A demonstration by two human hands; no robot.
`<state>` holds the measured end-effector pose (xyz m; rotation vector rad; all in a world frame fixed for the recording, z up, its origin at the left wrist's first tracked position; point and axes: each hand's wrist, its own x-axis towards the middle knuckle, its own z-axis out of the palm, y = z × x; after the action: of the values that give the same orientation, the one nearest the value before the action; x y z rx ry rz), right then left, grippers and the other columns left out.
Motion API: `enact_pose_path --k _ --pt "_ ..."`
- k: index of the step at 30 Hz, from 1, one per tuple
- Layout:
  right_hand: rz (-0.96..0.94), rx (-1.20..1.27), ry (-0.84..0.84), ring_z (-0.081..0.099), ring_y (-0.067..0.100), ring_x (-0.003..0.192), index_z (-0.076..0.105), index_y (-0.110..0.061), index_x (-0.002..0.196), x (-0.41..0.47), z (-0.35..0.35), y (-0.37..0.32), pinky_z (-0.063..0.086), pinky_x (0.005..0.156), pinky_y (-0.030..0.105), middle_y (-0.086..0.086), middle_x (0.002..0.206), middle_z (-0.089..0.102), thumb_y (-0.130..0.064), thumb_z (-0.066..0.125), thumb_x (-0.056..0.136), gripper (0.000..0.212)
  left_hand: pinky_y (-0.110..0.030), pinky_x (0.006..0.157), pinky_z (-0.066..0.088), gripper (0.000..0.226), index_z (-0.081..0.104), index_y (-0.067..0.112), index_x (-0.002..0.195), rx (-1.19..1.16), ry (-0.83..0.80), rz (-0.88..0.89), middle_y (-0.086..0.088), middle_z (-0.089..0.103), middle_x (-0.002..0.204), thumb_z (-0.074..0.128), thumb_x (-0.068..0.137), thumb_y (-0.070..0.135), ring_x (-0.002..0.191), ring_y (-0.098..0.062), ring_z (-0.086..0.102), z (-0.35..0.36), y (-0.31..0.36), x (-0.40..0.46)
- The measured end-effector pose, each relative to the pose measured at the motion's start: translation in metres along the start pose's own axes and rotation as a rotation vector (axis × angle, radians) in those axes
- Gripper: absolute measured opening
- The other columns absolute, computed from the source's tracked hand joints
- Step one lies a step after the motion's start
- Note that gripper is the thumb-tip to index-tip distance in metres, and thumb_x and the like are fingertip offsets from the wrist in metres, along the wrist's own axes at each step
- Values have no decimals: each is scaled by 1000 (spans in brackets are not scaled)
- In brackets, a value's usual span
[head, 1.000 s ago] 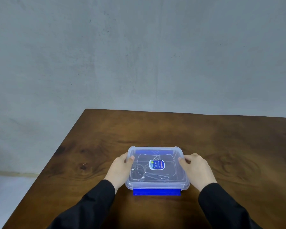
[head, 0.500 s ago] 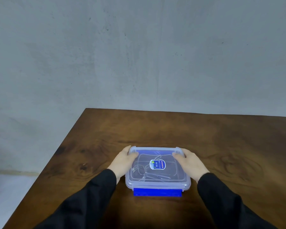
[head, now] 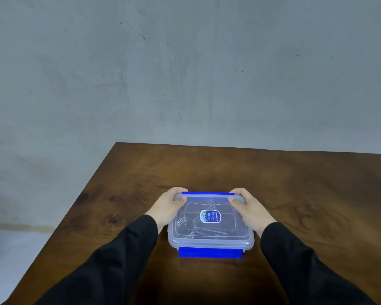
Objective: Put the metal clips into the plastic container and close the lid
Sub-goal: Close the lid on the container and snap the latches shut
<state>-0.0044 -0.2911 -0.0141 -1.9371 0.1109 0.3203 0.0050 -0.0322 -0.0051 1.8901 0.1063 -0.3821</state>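
Fingers of the left hand point(head: 168, 207) curl over the far left corner of the clear rectangular plastic container point(head: 210, 223), thumb pressed on the lid point(head: 220, 216), while the right hand point(head: 250, 208) clamps the far right corner the same way, just below centre of the frame. Half a second earlier both hands lay flat along the container's sides; they have since slid to its far edge, where a blue latch strip point(head: 208, 194) now shows, folded up between them. The near blue latch point(head: 210, 253) still hangs open, splayed on the dark wooden table point(head: 306, 194). Through the closed transparent lid, which carries an oval blue-and-white sticker point(head: 210, 216), the silvery metal clips point(head: 189, 226) lie inside on the container's floor. Black sleeves point(head: 123, 256) run to the lower corners; a grey wall point(head: 185, 73) fills the upper frame.
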Motion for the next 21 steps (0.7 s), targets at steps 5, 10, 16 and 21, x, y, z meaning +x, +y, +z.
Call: enact_pose_path --k 5,10,16,21 --pt "-281 -324 232 46 4 124 50 -36 130 -18 -6 9 44 95 25 -14 134 48 -50 55 93 41 -34 107 43 42 53 25 138 309 231 247 6 52 142 49 100 44 126 -9 49 0 -10 -13" --pt "-681 -711 86 33 8 135 50 -39 130 -61 -12 51 34 107 35 -16 138 42 -69 64 79 61 -46 115 27 64 53 30 136 852 187 748 5 47 149 40 89 72 138 -16 38 0 -50 -57" --pt "-686 -823 136 4 2 149 43 -38 133 -58 -7 80 37 108 40 -13 154 30 -52 78 75 69 -40 121 -1 76 43 31 141 1158 148 705 -1 37 159 54 80 75 148 -18 25 12 -79 -52" --pt "-712 -747 98 18 8 149 53 -38 133 -60 -14 74 30 108 34 -15 154 35 -64 61 84 56 -35 120 4 67 51 31 138 1025 150 704 8 30 160 39 88 75 150 -8 14 8 -74 -54"
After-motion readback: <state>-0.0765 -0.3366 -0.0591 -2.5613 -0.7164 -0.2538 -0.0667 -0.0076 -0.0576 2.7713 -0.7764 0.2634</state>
